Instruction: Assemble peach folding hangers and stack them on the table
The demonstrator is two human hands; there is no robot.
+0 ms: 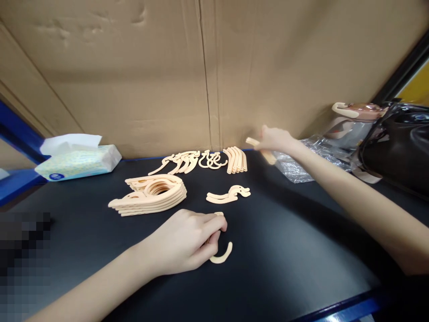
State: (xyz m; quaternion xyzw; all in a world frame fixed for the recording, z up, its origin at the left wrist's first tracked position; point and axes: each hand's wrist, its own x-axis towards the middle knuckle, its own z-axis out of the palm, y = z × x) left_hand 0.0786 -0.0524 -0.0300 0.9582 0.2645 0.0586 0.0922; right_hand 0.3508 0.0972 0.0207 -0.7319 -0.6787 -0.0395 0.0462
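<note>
My left hand point(197, 239) is closed low over the table, its fingers pinching a beige plastic hanger hook point(221, 258). The curved end of the hook sticks out below the fingers; the rest is mostly hidden. At the back right, my right hand point(276, 139) is raised and blurred, closed on a beige curved hanger arm point(269, 157). Just beyond my left hand lie two beige hanger arms point(223, 198), side by side with knobbed ends. To the left is a stack of folded beige hangers point(167, 197).
Along the cardboard wall point(134, 89) lie piles of hanger arms point(187, 161), loose hooks point(212, 160) and curved strips point(235, 159). A tissue pack point(78, 163) stands back left. Clear plastic bag point(296, 167), lidded jug point(355, 120) and black bag point(398, 147) crowd the right.
</note>
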